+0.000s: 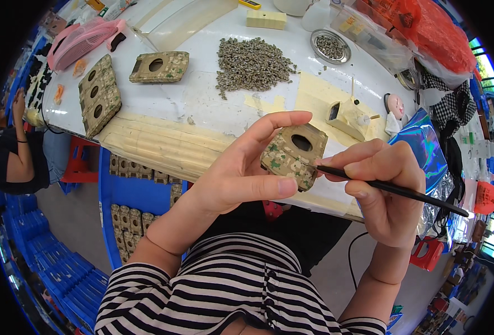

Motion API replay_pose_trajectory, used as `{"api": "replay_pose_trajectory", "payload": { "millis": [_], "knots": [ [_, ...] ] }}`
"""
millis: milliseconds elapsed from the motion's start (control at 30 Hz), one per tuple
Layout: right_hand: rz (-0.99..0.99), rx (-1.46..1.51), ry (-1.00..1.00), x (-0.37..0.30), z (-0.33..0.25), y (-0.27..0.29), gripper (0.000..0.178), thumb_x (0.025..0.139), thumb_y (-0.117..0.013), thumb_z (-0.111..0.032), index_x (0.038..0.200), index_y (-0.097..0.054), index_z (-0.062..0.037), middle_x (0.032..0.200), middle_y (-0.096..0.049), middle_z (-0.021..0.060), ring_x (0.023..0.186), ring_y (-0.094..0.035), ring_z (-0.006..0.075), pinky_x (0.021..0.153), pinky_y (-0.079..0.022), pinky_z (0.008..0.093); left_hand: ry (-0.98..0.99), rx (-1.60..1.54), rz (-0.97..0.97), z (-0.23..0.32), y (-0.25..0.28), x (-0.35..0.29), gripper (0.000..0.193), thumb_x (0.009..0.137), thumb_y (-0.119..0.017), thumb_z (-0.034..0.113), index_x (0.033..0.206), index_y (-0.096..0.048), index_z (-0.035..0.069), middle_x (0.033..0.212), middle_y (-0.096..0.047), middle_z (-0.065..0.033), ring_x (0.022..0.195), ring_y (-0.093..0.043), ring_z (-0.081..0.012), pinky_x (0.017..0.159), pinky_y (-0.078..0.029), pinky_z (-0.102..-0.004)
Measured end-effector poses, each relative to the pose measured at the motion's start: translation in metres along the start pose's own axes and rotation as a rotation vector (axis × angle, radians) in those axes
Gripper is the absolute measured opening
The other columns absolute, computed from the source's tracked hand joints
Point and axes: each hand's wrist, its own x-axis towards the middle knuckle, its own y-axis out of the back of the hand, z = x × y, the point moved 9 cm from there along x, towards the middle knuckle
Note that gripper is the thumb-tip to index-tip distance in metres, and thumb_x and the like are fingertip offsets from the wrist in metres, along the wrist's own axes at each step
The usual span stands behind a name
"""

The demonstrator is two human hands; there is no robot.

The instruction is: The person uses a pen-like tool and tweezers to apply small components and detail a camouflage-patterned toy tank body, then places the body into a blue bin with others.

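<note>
My left hand (230, 181) holds a model tank hull (285, 149) between thumb and fingers, above the table's near edge. The hull has a tan, green and brown camouflage pattern and a round dark opening in its top. A thin black pen-like tool (409, 193) is pinched in my right hand (389, 187). Its tip meets the hull near the opening; whether it grips a small part there is too fine to make out. Beyond my hands, another camouflaged hull (171, 68) rests on the table, and several more stand joined in a row (99, 92) at the left.
A heap of small grey-brown parts (252, 64) lies mid-table. Behind it are a yellowish block (266, 20) and a round metal dish (345, 58). A small pale box (348, 118) stands right. Below left, a blue tray (107, 192) holds several hulls. A person (18, 159) is at far left.
</note>
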Motion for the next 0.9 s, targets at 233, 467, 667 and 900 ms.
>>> {"api": "replay_pose_trajectory", "payload": {
  "millis": [233, 467, 667, 900],
  "knots": [
    [-0.010, -0.012, 0.040, 0.0007, -0.0020, -0.0014, 0.027, 0.085, -0.066, -0.019, 0.085, -0.048, 0.0018, 0.086, -0.064, 0.0233, 0.077, -0.063, 0.0231, 0.071, -0.052, 0.0306, 0.005, 0.003, 0.002, -0.0010, 0.0003, 0.0003, 0.090, 0.064, -0.071, 0.021, 0.139, -0.027, -0.005, 0.127, -0.048, -0.0174, 0.117, -0.050, -0.0231, 0.101, -0.039, -0.0325],
    [-0.008, 0.004, 0.022, -0.0002, 0.0002, -0.0005, 0.027, 0.085, -0.066, -0.019, 0.086, -0.048, 0.0017, 0.087, -0.063, 0.0231, 0.078, -0.063, 0.0230, 0.071, -0.052, 0.0303, 0.009, -0.007, -0.001, -0.0013, 0.0005, 0.0004, 0.090, 0.064, -0.071, 0.021, 0.139, -0.027, -0.004, 0.126, -0.048, -0.0176, 0.117, -0.050, -0.0235, 0.101, -0.039, -0.0325],
    [-0.008, -0.002, 0.013, -0.0001, 0.0008, -0.0008, 0.028, 0.084, -0.066, -0.019, 0.086, -0.048, 0.0016, 0.086, -0.063, 0.0224, 0.078, -0.063, 0.0230, 0.071, -0.051, 0.0300, 0.013, -0.013, 0.006, -0.0016, 0.0002, 0.0005, 0.090, 0.064, -0.071, 0.021, 0.139, -0.027, -0.004, 0.126, -0.048, -0.0172, 0.118, -0.050, -0.0235, 0.102, -0.038, -0.0324],
    [-0.014, -0.018, 0.031, 0.0005, 0.0000, -0.0010, 0.029, 0.083, -0.068, -0.019, 0.086, -0.048, 0.0016, 0.085, -0.063, 0.0220, 0.078, -0.064, 0.0241, 0.071, -0.051, 0.0304, 0.014, -0.013, 0.006, -0.0017, 0.0001, 0.0002, 0.090, 0.064, -0.071, 0.021, 0.139, -0.027, -0.004, 0.126, -0.048, -0.0170, 0.118, -0.049, -0.0235, 0.102, -0.037, -0.0320]
  ]
}}
